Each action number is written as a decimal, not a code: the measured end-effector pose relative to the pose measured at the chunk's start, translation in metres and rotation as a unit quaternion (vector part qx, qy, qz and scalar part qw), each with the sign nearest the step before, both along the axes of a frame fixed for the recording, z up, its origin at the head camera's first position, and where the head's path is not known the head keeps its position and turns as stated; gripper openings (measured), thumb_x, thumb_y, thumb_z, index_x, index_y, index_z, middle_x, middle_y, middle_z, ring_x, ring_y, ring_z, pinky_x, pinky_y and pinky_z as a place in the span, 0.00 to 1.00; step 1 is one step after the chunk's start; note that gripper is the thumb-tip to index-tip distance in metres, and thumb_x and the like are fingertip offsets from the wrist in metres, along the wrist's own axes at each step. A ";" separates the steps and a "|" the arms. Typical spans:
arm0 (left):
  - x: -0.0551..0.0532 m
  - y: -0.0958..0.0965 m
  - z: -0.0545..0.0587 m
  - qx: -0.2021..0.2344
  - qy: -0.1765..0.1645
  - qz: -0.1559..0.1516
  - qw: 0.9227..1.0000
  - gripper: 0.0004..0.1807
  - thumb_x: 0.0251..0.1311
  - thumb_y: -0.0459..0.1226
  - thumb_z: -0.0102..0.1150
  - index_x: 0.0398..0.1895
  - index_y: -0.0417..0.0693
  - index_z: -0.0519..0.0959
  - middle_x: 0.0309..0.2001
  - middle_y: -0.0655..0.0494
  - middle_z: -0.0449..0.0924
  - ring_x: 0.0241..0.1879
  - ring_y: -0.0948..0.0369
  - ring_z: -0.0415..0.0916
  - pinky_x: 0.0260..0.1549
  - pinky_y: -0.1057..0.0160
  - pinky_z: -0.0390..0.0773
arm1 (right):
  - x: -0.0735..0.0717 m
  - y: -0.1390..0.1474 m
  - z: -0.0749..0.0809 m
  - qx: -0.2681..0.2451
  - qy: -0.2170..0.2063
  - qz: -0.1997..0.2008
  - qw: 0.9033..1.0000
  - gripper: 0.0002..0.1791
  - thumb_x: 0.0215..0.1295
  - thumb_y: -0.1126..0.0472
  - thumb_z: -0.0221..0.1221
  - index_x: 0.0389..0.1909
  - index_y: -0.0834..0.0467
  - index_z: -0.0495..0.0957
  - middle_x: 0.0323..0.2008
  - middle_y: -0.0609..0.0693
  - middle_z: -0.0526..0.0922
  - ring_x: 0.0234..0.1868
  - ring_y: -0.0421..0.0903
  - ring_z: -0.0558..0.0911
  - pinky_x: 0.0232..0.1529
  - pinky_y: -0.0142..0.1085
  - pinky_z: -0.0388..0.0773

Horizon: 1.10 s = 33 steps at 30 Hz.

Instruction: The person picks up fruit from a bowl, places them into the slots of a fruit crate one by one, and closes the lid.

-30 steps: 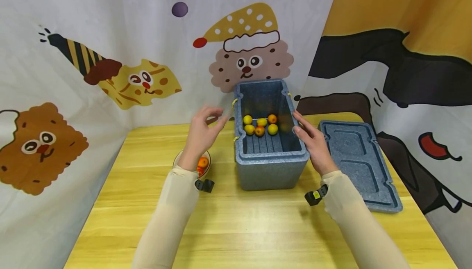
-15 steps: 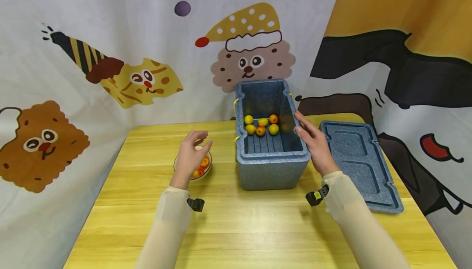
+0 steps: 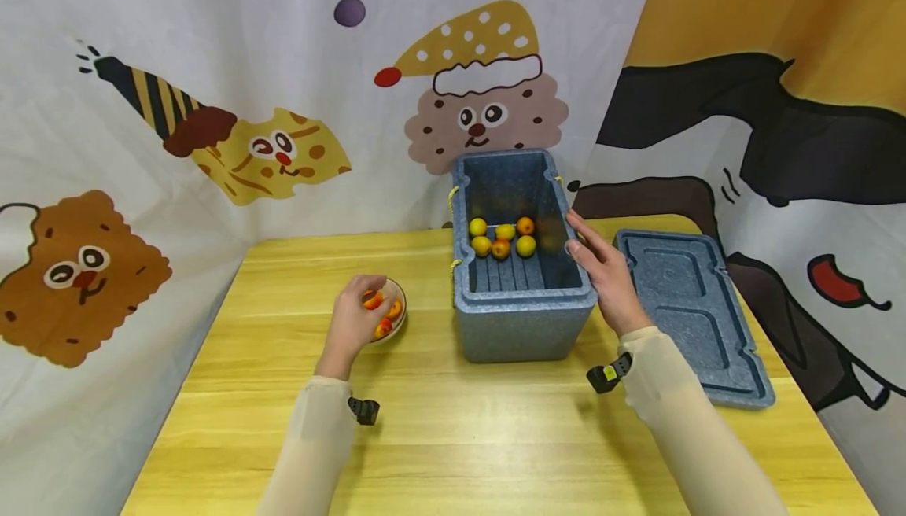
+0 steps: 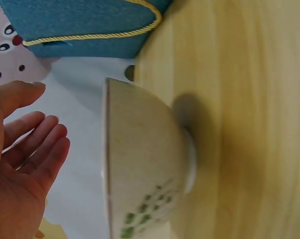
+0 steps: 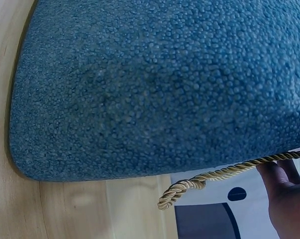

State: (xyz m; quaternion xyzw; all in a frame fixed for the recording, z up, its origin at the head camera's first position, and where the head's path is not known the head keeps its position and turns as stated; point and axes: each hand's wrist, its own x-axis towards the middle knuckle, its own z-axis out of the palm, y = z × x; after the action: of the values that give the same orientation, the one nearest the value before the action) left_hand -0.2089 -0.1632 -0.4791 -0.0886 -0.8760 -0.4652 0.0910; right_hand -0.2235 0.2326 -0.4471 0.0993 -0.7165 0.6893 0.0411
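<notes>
My left hand [image 3: 354, 321] hovers over a small bowl [image 4: 145, 149] with a green pattern on its side. In the left wrist view its fingers are loosely bent, apart from the thumb, and hold nothing. Several orange-red fruits [image 3: 393, 310] lie in the bowl, partly hidden by the hand. My right hand [image 3: 609, 280] rests against the right rim of a blue-grey foam box [image 3: 524, 339], fingers extended. Inside the box sit several small yellow and orange fruits [image 3: 500, 249], towards its far end.
Right of the box lies its blue-grey lid [image 3: 690, 311], flat on the wooden table [image 3: 488, 437]. Yellow rope handles [image 5: 229, 172] hang on the box's sides. Behind the table rises a printed cloth [image 3: 283, 44] with cartoon figures.
My left hand has come down and towards me, from beside the box's left rim to above the bowl. The right hand has stayed on the box's rim.
</notes>
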 end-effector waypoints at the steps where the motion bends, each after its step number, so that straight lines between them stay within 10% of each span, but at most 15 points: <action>1: 0.001 -0.001 -0.003 -0.004 -0.005 0.002 1.000 0.19 0.57 0.27 0.67 0.52 0.30 0.78 0.49 0.39 0.76 0.52 0.45 0.76 0.52 0.51 0.77 | 0.000 0.000 0.000 0.000 0.000 0.000 1.000 0.28 0.76 0.52 0.52 0.74 0.48 0.63 0.74 0.41 0.57 0.74 0.44 0.54 0.71 0.54 0.51; 17: 0.000 -0.002 -0.034 -0.072 -0.006 -0.007 0.997 0.22 0.53 0.26 0.69 0.52 0.27 0.76 0.49 0.35 0.76 0.50 0.42 0.74 0.52 0.47 0.75 | 0.001 0.000 0.001 -0.003 -0.002 0.001 1.000 0.28 0.76 0.52 0.52 0.74 0.47 0.63 0.74 0.41 0.57 0.74 0.44 0.54 0.71 0.54 0.51; 33: 0.000 -0.001 -0.034 -0.119 -0.020 -0.001 0.993 0.17 0.53 0.26 0.69 0.46 0.28 0.78 0.47 0.37 0.76 0.47 0.43 0.76 0.50 0.48 0.76 | 0.000 0.000 0.002 -0.004 -0.001 0.005 1.000 0.28 0.76 0.52 0.52 0.74 0.49 0.63 0.74 0.41 0.57 0.74 0.44 0.54 0.71 0.53 0.51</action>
State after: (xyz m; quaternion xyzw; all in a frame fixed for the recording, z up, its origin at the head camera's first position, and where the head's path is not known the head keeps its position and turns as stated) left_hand -0.2085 -0.1643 -0.5136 -0.0905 -0.9267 -0.3594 0.0616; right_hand -0.2235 0.2325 -0.4447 0.1019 -0.7136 0.6920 0.0378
